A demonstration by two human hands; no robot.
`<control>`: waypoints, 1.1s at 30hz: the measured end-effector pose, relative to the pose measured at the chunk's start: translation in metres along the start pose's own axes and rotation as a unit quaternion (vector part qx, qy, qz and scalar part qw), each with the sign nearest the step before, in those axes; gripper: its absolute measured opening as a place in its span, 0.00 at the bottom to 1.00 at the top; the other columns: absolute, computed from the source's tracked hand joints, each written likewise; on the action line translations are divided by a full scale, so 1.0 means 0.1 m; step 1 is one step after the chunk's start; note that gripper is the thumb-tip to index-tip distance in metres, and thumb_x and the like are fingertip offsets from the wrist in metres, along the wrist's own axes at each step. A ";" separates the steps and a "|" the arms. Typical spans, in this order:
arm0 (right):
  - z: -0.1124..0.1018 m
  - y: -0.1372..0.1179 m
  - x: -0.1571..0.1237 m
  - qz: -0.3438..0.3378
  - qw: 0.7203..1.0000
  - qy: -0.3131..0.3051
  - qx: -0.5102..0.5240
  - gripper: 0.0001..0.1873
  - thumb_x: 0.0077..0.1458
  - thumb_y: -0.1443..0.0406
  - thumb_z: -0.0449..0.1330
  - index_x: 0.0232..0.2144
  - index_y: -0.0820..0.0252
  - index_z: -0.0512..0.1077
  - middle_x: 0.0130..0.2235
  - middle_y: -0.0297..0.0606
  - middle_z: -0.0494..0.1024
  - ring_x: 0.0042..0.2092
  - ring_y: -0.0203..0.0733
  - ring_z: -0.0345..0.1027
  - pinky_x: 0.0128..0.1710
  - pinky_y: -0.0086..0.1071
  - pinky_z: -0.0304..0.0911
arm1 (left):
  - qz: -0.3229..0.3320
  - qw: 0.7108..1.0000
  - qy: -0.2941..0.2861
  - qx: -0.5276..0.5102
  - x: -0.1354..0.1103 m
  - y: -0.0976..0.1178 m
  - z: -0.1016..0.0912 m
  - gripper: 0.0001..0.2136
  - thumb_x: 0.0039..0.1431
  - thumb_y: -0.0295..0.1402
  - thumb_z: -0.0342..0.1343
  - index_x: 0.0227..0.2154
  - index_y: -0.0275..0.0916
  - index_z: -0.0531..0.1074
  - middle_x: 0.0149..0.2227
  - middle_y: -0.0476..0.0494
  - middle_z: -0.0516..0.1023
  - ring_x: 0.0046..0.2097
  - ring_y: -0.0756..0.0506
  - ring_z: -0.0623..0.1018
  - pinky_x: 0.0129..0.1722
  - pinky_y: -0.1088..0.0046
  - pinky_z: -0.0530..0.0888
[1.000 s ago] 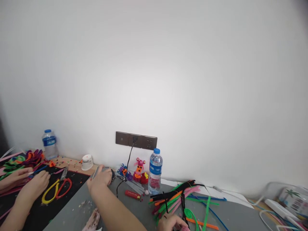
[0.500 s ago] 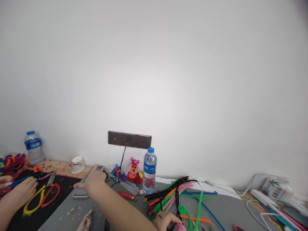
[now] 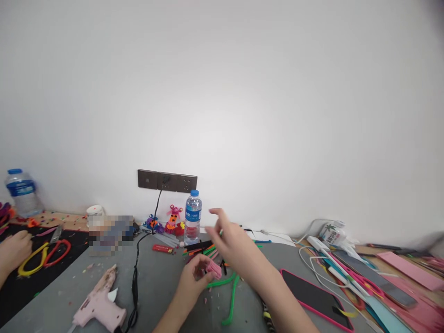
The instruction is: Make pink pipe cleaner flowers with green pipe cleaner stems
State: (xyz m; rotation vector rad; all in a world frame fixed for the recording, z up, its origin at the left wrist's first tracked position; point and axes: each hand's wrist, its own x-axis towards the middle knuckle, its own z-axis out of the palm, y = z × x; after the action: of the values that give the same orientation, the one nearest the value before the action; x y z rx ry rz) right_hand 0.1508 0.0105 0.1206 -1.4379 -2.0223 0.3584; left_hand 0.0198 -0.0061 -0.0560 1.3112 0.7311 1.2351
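Observation:
My left hand (image 3: pixel 192 282) pinches a small pink coil of pipe cleaner (image 3: pixel 214 269) between thumb and fingers, low in the middle of the view. Above and to the right, my right hand (image 3: pixel 225 238) is raised with its fingers apart and nothing in them. Behind the hands lies a pile of coloured pipe cleaners (image 3: pixel 204 249), partly hidden by the right hand. A bent green pipe cleaner (image 3: pixel 233 298) rests on the grey mat (image 3: pixel 166 305) just right of the pink coil.
A pink glue gun (image 3: pixel 100 305) lies at lower left, its black cord nearby. A water bottle (image 3: pixel 193 217) stands by small pipe-cleaner figures (image 3: pixel 172 221). Another person's hand (image 3: pixel 15 252) is near scissors (image 3: pixel 57 252). A pink-edged phone (image 3: pixel 312 296) lies right, beside cables and coloured sheets.
My right hand has left the phone on the left and swung right, above the pipe cleaners. My left hand still holds the pink coil. The view has shifted right and down.

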 end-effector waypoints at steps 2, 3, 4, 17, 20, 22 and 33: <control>0.09 0.43 -0.14 0.036 0.995 0.073 0.058 0.16 0.63 0.57 0.48 0.49 0.59 0.64 0.26 0.32 0.70 0.27 0.41 0.66 0.28 0.31 0.58 | -0.014 1.000 0.008 -0.019 0.33 -0.03 -0.05 0.15 0.45 0.41 0.69 0.31 0.36 0.74 0.28 0.47 0.78 0.32 0.46 0.77 0.31 0.74 0.73; 0.18 0.61 -0.22 0.045 0.990 0.095 0.096 0.16 0.62 0.56 0.49 0.46 0.60 0.66 0.27 0.33 0.70 0.26 0.40 0.65 0.28 0.31 0.58 | -0.021 0.999 0.013 -0.030 0.42 -0.04 -0.07 0.16 0.44 0.41 0.70 0.30 0.37 0.74 0.27 0.48 0.77 0.31 0.47 0.76 0.29 0.76 0.72; 0.29 0.74 -0.30 0.046 0.984 0.096 0.142 0.16 0.62 0.56 0.50 0.44 0.60 0.67 0.28 0.34 0.70 0.27 0.40 0.65 0.28 0.31 0.59 | -0.027 0.999 0.018 -0.041 0.46 -0.04 -0.09 0.16 0.44 0.41 0.69 0.30 0.37 0.74 0.27 0.48 0.77 0.30 0.47 0.75 0.26 0.77 0.70; 0.97 0.93 -0.60 0.025 0.897 0.023 0.440 0.13 0.52 0.56 0.65 0.36 0.58 0.73 0.35 0.36 0.75 0.36 0.41 0.71 0.36 0.32 0.69 | -0.005 0.999 0.026 -0.041 0.29 0.09 -0.11 0.11 0.48 0.39 0.67 0.29 0.38 0.75 0.29 0.47 0.76 0.35 0.46 0.76 0.34 0.75 0.74; 0.91 0.93 -0.63 0.030 0.893 0.019 0.449 0.13 0.52 0.56 0.65 0.36 0.58 0.73 0.35 0.36 0.75 0.36 0.40 0.71 0.37 0.32 0.68 | -0.006 0.998 0.029 -0.047 0.27 0.08 -0.12 0.14 0.46 0.37 0.69 0.35 0.39 0.75 0.33 0.46 0.77 0.38 0.44 0.77 0.38 0.72 0.75; 0.87 0.92 -0.66 0.029 0.895 0.016 0.446 0.12 0.53 0.57 0.65 0.36 0.58 0.74 0.35 0.36 0.75 0.37 0.41 0.71 0.37 0.31 0.68 | -0.009 0.999 0.020 -0.040 0.26 0.11 -0.12 0.14 0.45 0.36 0.69 0.36 0.39 0.76 0.34 0.45 0.78 0.39 0.43 0.77 0.39 0.71 0.75; 0.80 0.92 -0.71 0.030 0.896 -0.009 0.443 0.12 0.52 0.56 0.65 0.33 0.59 0.75 0.33 0.35 0.74 0.35 0.40 0.70 0.36 0.30 0.67 | 0.024 0.999 0.017 0.029 0.23 0.20 -0.11 0.10 0.45 0.38 0.68 0.27 0.37 0.77 0.27 0.47 0.77 0.32 0.45 0.76 0.32 0.74 0.72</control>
State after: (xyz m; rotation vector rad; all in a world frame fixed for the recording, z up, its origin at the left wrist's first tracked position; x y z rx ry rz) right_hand 0.1843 -0.0104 -0.0149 -0.8946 -1.4758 1.1456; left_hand 0.0100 0.0150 -0.0332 1.3646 0.7681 1.2861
